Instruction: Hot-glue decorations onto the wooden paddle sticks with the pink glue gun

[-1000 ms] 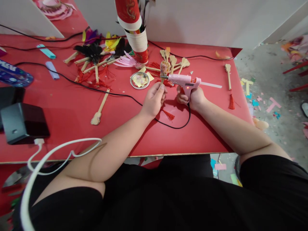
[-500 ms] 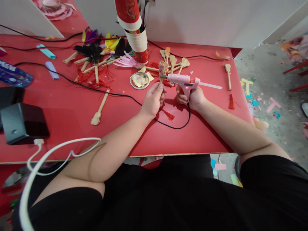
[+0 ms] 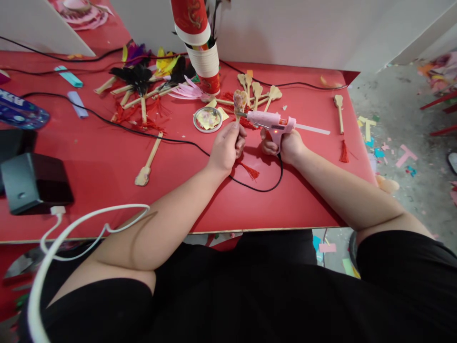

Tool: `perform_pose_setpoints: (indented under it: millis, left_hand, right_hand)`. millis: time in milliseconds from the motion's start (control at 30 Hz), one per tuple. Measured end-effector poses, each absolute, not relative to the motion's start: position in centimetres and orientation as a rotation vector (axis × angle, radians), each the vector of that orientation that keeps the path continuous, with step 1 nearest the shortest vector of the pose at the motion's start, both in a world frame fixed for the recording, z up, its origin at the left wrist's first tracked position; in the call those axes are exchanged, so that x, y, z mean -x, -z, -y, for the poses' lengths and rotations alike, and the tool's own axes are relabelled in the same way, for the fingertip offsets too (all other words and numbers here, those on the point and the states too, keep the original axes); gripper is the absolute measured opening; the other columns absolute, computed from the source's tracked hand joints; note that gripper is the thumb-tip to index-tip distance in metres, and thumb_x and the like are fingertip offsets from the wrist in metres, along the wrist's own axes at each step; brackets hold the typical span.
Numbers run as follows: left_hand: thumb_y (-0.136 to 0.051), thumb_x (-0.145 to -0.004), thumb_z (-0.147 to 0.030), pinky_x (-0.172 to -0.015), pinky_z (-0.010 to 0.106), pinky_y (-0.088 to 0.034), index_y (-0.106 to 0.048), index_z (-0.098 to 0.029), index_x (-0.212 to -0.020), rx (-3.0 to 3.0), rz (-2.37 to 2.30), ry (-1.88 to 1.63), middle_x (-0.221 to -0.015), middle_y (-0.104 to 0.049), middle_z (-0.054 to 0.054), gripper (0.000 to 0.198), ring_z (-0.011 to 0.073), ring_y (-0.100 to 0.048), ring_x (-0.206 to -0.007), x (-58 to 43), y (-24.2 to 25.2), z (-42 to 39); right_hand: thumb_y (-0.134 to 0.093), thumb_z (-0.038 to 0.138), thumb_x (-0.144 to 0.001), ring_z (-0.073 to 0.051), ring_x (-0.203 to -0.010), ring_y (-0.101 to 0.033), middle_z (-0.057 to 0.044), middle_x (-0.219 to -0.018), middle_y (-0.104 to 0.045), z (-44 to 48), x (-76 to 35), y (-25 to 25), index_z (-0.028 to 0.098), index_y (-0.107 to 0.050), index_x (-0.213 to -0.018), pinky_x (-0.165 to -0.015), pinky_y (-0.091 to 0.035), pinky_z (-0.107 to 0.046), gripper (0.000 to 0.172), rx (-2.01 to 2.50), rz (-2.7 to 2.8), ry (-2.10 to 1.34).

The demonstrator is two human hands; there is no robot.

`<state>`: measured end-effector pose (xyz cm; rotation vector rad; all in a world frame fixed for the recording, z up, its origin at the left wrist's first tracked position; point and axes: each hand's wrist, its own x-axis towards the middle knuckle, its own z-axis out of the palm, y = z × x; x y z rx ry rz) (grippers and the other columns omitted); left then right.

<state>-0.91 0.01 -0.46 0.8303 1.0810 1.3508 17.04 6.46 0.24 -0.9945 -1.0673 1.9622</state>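
Between its thumb and fingers, my left hand [image 3: 227, 145] pinches the handle of a wooden stick [image 3: 240, 101] with a wide, mottled head pointing up. A red tassel [image 3: 250, 170] hangs out below that hand. My right hand [image 3: 283, 143] is wrapped round the grip of a pink hot glue gun [image 3: 269, 121] with a small orange light lit. The gun's metal nozzle is at the lower part of the stick's head; whether it touches cannot be made out. A translucent glue stick [image 3: 313, 129] sticks out of the gun's back.
Behind the hands lie several plain wooden sticks [image 3: 274, 93] and a round dish [image 3: 207, 119] with yellow scraps. Stacked paper cups [image 3: 203, 62] stand by the wall. Feathered sticks [image 3: 137, 81] lie left. A black cord [image 3: 143, 131] crosses the table to the gun. A black box [image 3: 35, 183] sits at left.
The stick in my left hand has shifted slightly left and turned a little. The glue gun has moved slightly left and dipped a bit at its nozzle.
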Motion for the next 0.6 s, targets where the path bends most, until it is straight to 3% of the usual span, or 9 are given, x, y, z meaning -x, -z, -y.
perform_pose_setpoints:
  millis: [133, 500, 600]
  left_hand:
    - [-0.061, -0.114, -0.053, -0.047, 0.021, -0.025, -0.053, -0.023, -0.087, -0.833, -1.075, -1.363, -0.063, -0.043, -0.007, 0.041, 0.0073, -0.031, -0.046, 0.88, 0.55, -0.02]
    - [-0.056, -0.117, -0.043, -0.047, 0.019, -0.023, -0.052, -0.023, -0.087, -0.822, -1.036, -1.379, -0.062, -0.040, -0.007, 0.037, 0.0071, -0.028, -0.046, 0.96, 0.55, -0.06]
    - [-0.055, -0.117, -0.042, -0.047, 0.020, -0.022, -0.051, -0.023, -0.087, -0.813, -1.052, -1.368, -0.062, -0.039, -0.007, 0.036, 0.0075, -0.027, -0.046, 0.96, 0.42, -0.05]
  right_hand:
    - [-0.055, 0.065, -0.108, -0.014, -0.042, -0.029, 0.005, -0.058, -0.044, -6.33, -17.03, -0.61, 0.024, -0.063, -0.098, -0.042, -0.027, -0.032, 0.043, 1.036, 1.070, -1.953]
    - [-0.059, 0.047, -0.105, -0.013, -0.040, -0.032, 0.006, -0.058, -0.044, -6.64, -17.19, 0.15, 0.024, -0.060, -0.100, -0.042, -0.029, -0.030, 0.023, 0.943, 1.021, -2.002]
    - [-0.057, 0.051, -0.107, -0.014, -0.040, -0.031, 0.007, -0.057, -0.042, -6.65, -17.21, -0.05, 0.025, -0.058, -0.100, -0.042, -0.030, -0.030, 0.027, 0.975, 1.012, -2.014]
